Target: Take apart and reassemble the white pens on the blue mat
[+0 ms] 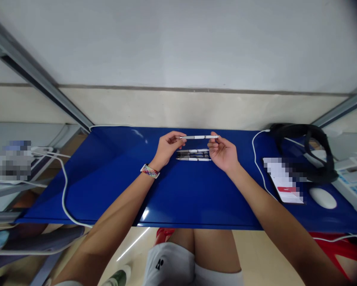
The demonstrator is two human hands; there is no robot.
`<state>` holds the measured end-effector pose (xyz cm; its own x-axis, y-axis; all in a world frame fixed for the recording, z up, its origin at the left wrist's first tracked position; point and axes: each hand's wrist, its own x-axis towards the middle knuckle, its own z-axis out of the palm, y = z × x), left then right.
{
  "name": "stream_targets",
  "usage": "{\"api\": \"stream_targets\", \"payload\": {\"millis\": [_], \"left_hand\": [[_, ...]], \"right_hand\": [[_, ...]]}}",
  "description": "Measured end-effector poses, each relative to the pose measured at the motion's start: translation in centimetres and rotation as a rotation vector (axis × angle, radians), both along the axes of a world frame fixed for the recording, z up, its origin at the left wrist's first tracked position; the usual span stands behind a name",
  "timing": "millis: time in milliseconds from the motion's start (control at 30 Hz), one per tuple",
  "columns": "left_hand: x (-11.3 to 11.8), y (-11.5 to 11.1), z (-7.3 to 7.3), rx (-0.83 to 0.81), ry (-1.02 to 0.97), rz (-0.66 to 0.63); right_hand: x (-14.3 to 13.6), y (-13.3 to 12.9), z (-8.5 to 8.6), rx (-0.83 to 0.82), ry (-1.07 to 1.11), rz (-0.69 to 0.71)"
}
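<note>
A white pen (196, 137) is held level between my two hands, above the far part of the blue desk. My left hand (167, 146), with a colourful woven watch band on its wrist, pinches the pen's tip end. The other end is pinched by the fingers of my right hand (224, 151). Just nearer to me, several more pens (193, 159) lie side by side on the desk, tips to the left. The right fingers are close to their right ends; I cannot tell whether they touch.
On the right of the blue desk (196, 198) are a phone (282, 180), a white mouse (323, 198) and a black headset-like strap (321, 147). White cables run by the phone and over the desk's left side (65, 190). A pale wall (172, 107) stands behind.
</note>
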<state>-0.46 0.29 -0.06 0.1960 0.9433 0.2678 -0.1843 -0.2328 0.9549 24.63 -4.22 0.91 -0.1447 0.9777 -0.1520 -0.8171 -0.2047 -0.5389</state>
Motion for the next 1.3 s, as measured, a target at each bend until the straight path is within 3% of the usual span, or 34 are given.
{"api": "stream_targets", "payload": {"millis": [367,633,1300], "left_hand": [[-0.22,0.00,0.21,0.011,-0.013,0.019],[-0.03,-0.34,0.64,-0.013,0.007,0.014],[0.00,-0.38,0.43,-0.012,0.001,-0.021]], "right_hand": [[0.09,-0.01,0.25,-0.014,0.046,0.040],[0.49,0.40,-0.52,-0.020,0.010,0.002],[0.57,0.29,-0.51,-0.021,0.010,-0.031]]}}
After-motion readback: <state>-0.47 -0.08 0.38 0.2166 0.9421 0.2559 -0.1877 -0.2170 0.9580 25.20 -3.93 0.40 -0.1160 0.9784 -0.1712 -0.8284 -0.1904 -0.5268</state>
